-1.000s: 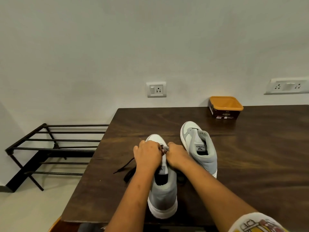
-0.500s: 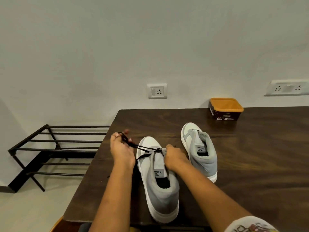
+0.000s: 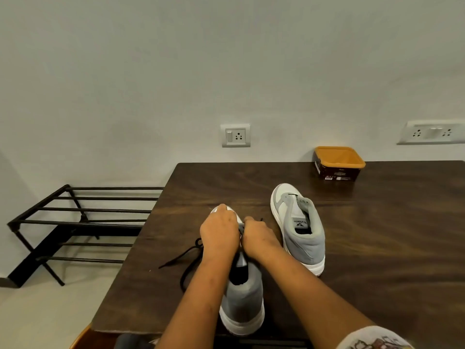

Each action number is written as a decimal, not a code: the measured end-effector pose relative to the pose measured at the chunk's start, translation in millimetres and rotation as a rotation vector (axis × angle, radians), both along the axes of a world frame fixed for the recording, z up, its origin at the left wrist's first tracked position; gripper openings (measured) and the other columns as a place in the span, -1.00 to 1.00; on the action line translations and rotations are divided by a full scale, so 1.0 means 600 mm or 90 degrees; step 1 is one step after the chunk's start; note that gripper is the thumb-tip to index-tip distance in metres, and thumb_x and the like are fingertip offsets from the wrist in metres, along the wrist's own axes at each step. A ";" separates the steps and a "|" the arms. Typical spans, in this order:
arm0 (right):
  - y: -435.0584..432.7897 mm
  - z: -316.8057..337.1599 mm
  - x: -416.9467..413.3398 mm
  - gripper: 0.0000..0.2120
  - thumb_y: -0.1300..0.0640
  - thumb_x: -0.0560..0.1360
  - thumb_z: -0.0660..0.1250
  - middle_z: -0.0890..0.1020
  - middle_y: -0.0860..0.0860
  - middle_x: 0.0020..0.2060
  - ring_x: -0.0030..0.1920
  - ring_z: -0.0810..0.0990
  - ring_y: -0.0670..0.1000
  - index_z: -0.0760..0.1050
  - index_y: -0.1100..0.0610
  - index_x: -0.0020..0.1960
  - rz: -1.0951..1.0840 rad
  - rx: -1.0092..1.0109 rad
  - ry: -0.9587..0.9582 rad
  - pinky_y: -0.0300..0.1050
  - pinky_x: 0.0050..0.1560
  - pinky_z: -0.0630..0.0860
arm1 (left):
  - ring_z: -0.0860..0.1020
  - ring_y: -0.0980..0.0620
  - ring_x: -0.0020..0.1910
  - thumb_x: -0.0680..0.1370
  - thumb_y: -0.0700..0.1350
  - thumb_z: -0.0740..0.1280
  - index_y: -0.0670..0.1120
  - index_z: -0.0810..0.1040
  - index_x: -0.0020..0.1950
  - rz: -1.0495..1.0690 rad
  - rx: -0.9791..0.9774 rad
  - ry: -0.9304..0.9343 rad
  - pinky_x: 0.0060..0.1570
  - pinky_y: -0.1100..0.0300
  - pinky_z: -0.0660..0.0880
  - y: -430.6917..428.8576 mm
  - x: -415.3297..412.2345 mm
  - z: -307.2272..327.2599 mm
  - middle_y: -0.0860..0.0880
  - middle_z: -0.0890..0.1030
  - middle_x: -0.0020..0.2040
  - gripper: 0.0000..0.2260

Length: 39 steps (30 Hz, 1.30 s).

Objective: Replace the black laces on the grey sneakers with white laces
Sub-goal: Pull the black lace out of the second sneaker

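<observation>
Near sneaker point(image 3: 242, 299) stands on the desk point(image 3: 377, 248). Left hand point(image 3: 219, 230) clenches its front; right hand point(image 3: 259, 238) apparently pinches the limp lace point(image 3: 181, 255), slack trailing left. Light, floppy: grip beside eyelets.

place: home room | cues: shoe rack point(image 3: 75, 224); wall socket point(image 3: 235, 135); wooden table point(image 3: 377, 248)

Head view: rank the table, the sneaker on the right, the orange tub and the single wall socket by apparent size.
1. table
2. sneaker on the right
3. orange tub
4. wall socket, farther back, so its true size is unsure
</observation>
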State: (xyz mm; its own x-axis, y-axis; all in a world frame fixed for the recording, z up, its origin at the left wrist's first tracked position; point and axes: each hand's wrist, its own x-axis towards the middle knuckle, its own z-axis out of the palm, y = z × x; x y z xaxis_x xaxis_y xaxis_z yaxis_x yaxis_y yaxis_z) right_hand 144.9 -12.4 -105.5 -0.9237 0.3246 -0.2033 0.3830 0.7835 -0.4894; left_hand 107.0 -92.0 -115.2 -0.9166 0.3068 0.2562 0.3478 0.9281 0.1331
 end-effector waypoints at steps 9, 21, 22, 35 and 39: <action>0.004 0.000 -0.002 -0.72 0.20 0.61 0.06 0.49 0.23 0.25 0.25 0.46 0.25 0.34 0.21 0.28 -0.016 0.009 -0.013 -0.02 0.12 0.41 | 0.48 -0.01 0.09 0.56 -0.05 0.25 0.04 0.64 -0.10 -0.059 0.171 -0.123 0.01 0.06 0.44 -0.013 -0.027 -0.019 0.04 0.52 0.04 -0.83; 0.016 -0.005 -0.005 -0.71 0.23 0.58 0.06 0.49 0.22 0.25 0.24 0.48 0.24 0.33 0.21 0.28 -0.038 0.002 -0.024 -0.02 0.09 0.42 | 0.43 0.16 -0.51 0.61 -0.15 0.09 0.01 0.36 -0.17 0.078 1.583 -0.195 -0.47 0.34 0.40 -0.155 -0.072 0.064 0.08 0.52 -0.36 -0.81; 0.017 -0.005 -0.005 -0.71 0.24 0.58 0.06 0.49 0.22 0.24 0.24 0.48 0.24 0.33 0.21 0.28 -0.037 0.001 -0.024 -0.02 0.09 0.42 | 0.36 0.17 -0.56 0.61 -0.13 0.09 0.01 0.34 -0.19 0.097 1.594 -0.179 -0.52 0.35 0.30 -0.173 -0.076 0.063 0.10 0.48 -0.41 -0.82; 0.010 -0.005 -0.006 -0.71 0.24 0.58 0.04 0.50 0.20 0.23 0.22 0.50 0.23 0.34 0.15 0.27 -0.030 0.009 -0.006 -0.04 0.07 0.41 | 0.49 -0.01 -0.07 0.53 -0.04 0.34 0.08 0.48 0.08 0.034 0.486 -0.124 -0.08 0.13 0.45 -0.134 -0.062 0.024 0.01 0.51 -0.04 -0.85; 0.013 0.000 -0.002 -0.72 0.19 0.57 0.09 0.50 0.22 0.22 0.22 0.49 0.23 0.36 0.16 0.26 -0.026 0.000 -0.011 -0.04 0.10 0.42 | 0.53 -0.03 0.08 0.51 0.01 0.30 0.07 0.57 0.14 -0.100 0.167 -0.149 0.02 0.10 0.48 -0.036 -0.023 -0.015 -0.01 0.47 0.15 -0.78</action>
